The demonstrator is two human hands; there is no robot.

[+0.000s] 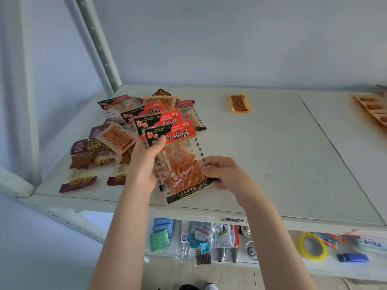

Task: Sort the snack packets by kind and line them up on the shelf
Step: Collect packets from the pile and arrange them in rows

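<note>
**Red packets fanned in my hands, bare shelf off to the right**

Far left on the shelf (272, 155), maroon packets (83, 162) lie flat and overlapped, with a beige-edged stick packet (116, 137) on top of them. Just right of that, my left hand (146, 164) grips a fan of red-label packets (155, 120), thumb across the label of the front packet (182, 164). More packets lie loose behind the fan (kinds mixed, can't count them). The front packet's long axis runs from away from me to toward me, with the bottom end swung a bit right. My right hand (222, 172) pinches its lower right edge, fingers curled on the film. Further right and well apart, a single stick packet (239, 103) lies flat near the back. At the far right edge is a row of orange packets (372, 109), partly out of view. Step, I'd say: gathering the reds. The bare shelf lies to the right of the fan, so my right hand is the nearer one to draw the front packet off and lay it down.
</note>
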